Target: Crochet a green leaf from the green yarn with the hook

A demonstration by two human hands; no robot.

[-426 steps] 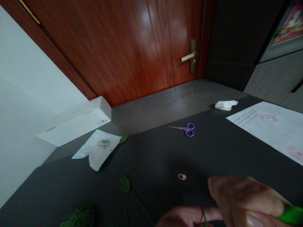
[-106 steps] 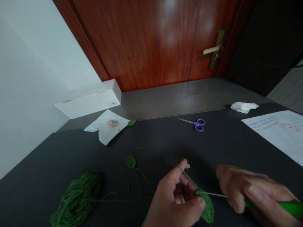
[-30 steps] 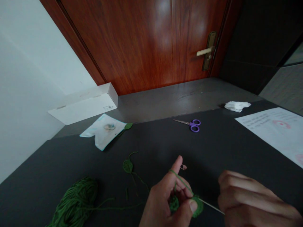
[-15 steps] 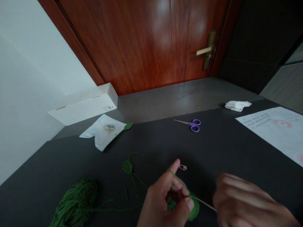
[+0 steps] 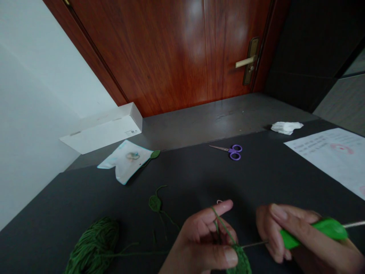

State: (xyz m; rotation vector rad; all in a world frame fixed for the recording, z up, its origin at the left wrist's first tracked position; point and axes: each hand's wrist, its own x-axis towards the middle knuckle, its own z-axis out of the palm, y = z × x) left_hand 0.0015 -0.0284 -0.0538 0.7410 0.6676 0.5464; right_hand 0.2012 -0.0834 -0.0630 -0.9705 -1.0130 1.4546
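Note:
My left hand point(image 5: 203, 241) is closed on a small green crochet piece point(image 5: 242, 260), pinched between thumb and fingers. Green yarn point(image 5: 224, 225) runs over its raised index finger down to the piece. My right hand point(image 5: 302, 236) grips a crochet hook with a bright green handle point(image 5: 329, 229); its thin metal shaft point(image 5: 255, 244) reaches to the edge of the piece. A pink stitch marker point(image 5: 219, 201) shows mostly hidden behind the left index finger. The yarn ball point(image 5: 92, 247) lies to the left, its strand leading toward my left hand.
A small green crocheted leaf point(image 5: 155, 203) with yarn tails lies left of my hands. Purple-handled scissors point(image 5: 234, 152) lie beyond them. Farther back are a white pouch point(image 5: 129, 160) with another green leaf point(image 5: 155, 154), a white box point(image 5: 105, 133), crumpled tissue point(image 5: 286, 128) and a printed sheet point(image 5: 327, 152).
My right hand has turned over, bringing the hook's green handle into view. The left index finger has swung right and lower, now covering most of the stitch marker.

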